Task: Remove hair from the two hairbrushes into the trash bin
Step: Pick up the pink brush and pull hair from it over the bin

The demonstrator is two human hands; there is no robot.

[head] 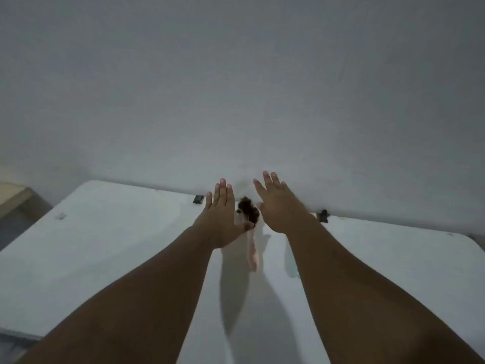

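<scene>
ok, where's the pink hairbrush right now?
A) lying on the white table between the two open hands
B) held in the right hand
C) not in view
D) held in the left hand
A: the pink hairbrush, hair clump on its head, lies on the white table between the left hand and right hand, both open and flat.

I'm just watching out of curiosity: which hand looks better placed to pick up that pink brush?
Probably the left hand: its thumb already sits by the pink brush near the handle's top. The right hand hovers open beside the hair clump, farther from the handle.
</scene>
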